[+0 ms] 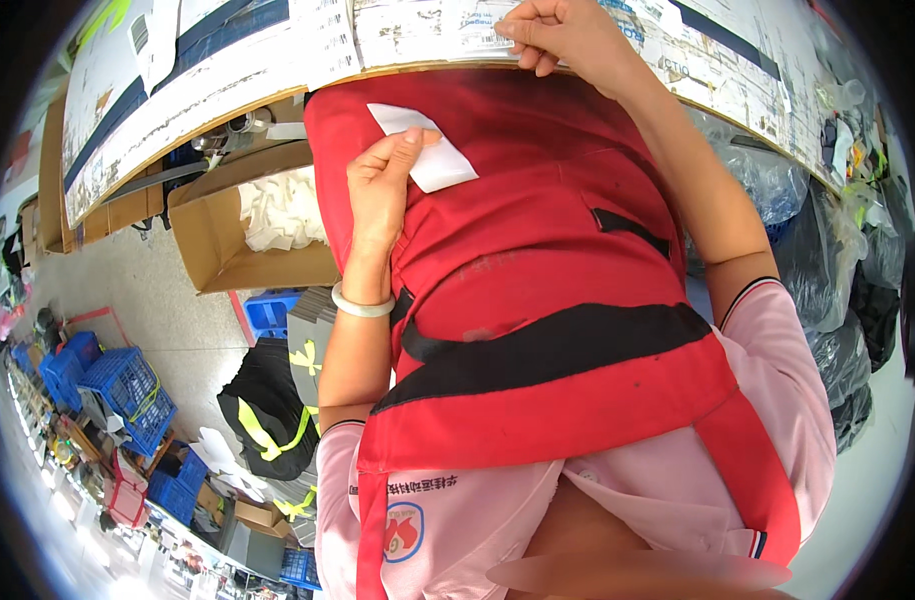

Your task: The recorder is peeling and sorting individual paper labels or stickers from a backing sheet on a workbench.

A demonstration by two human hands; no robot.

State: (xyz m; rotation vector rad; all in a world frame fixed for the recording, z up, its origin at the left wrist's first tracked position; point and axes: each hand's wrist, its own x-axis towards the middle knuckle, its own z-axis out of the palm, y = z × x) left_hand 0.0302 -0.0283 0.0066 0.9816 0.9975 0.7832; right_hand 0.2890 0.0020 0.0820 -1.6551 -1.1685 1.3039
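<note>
My left hand [382,190] pinches a white paper slip [445,168] between thumb and fingers. The slip slants across the front of my red apron [517,210], just below the table edge. Farther right, my right hand [562,40] is over the near edge of the worktable [407,45], its thumb and fingers drawn together beside a clear, printed plastic packet [475,32]. Whether anything is between those fingertips is too small to make out. A pale bangle [362,302] circles my left wrist.
Labels and dark tape cover the worn white tabletop. Under it on the left stands an open cardboard box [202,235] with many white pieces [282,210]. Black bundles with yellow ties [267,410] and blue crates [132,395] lie left. Plastic bags [817,260] crowd the right.
</note>
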